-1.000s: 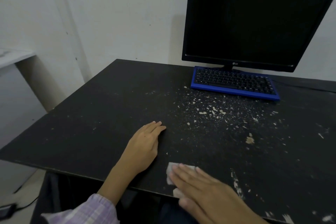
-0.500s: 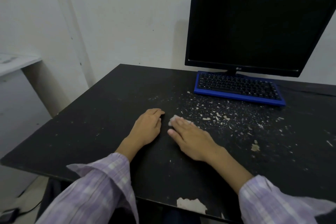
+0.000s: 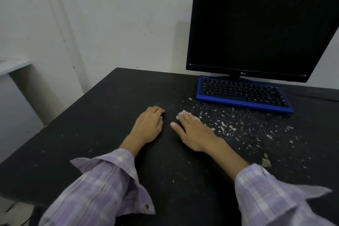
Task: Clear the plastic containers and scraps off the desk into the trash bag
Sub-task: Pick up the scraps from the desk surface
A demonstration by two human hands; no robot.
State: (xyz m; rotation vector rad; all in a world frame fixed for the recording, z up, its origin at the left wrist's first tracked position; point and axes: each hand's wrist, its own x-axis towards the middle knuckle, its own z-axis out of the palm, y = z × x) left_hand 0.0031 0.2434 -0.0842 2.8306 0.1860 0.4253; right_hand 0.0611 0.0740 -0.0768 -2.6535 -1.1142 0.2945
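Under the flat right hand (image 3: 194,130) a small pale wad of tissue (image 3: 180,113) peeks past straight fingertips, pressed to the black desk (image 3: 91,134); left hand (image 3: 149,124) rests relaxed, holding nothing. Pale scraps (image 3: 229,126) lie just right, reaching the blue-framed keyboard (image 3: 244,95). A wide sweep could push flakes under it.

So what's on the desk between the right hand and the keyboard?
In the head view, pale scraps lie scattered over the black desk between the right hand and the blue keyboard; a wad sits under its fingertips.
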